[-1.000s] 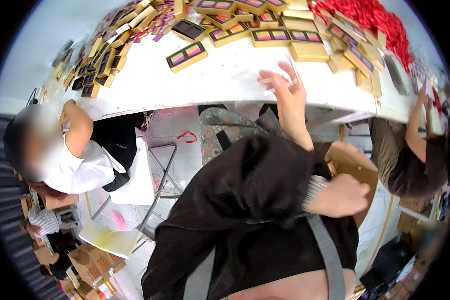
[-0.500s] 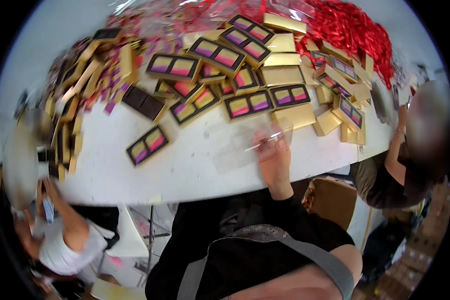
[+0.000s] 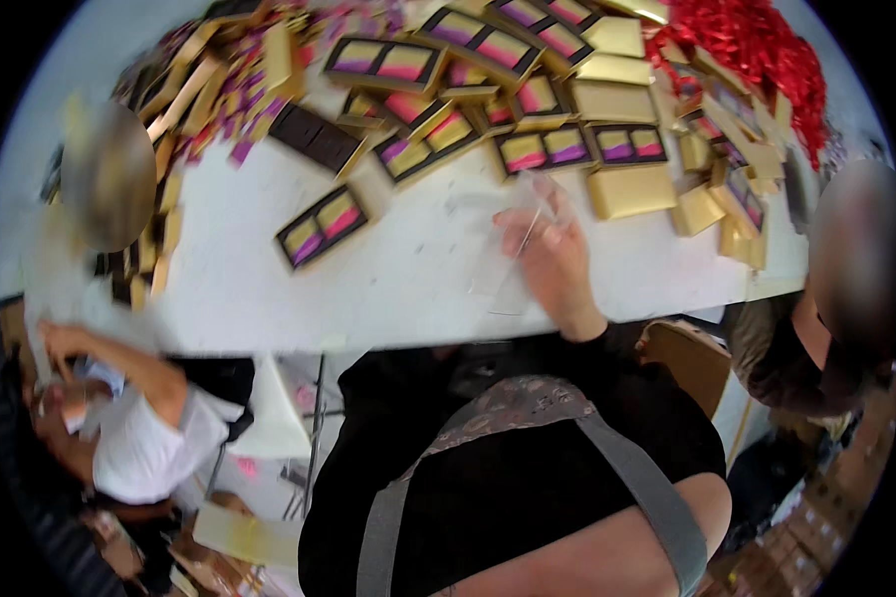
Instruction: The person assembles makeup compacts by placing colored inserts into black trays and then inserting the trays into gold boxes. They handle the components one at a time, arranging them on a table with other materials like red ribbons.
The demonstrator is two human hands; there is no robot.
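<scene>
My right hand point(image 3: 550, 254) is above the table near its front edge, fingers curled around a clear plastic sleeve point(image 3: 506, 284). The sleeve is thin and see-through, so its outline is hard to follow; a bright edge crosses my fingers. My left hand is out of sight. To the left of my right hand, a gold box point(image 3: 324, 227) lies alone, with two inner compartments filled in yellow, pink and purple. Beyond my fingers, several similar two-part boxes point(image 3: 543, 149) lie heaped. A plain gold box point(image 3: 632, 191) is just right of my fingertips.
A dark brown tray-like box point(image 3: 316, 137) lies left of the heap. Red ribbon point(image 3: 757, 60) is piled at the far right, purple and pink pieces point(image 3: 241, 99) at the far left. One person in white point(image 3: 164, 443) sits at left, another point(image 3: 801, 363) at right.
The view has shifted, so the table's things appear higher and further right. My right hand still holds the plastic sleeve, which is now turned and shows less of its length.
</scene>
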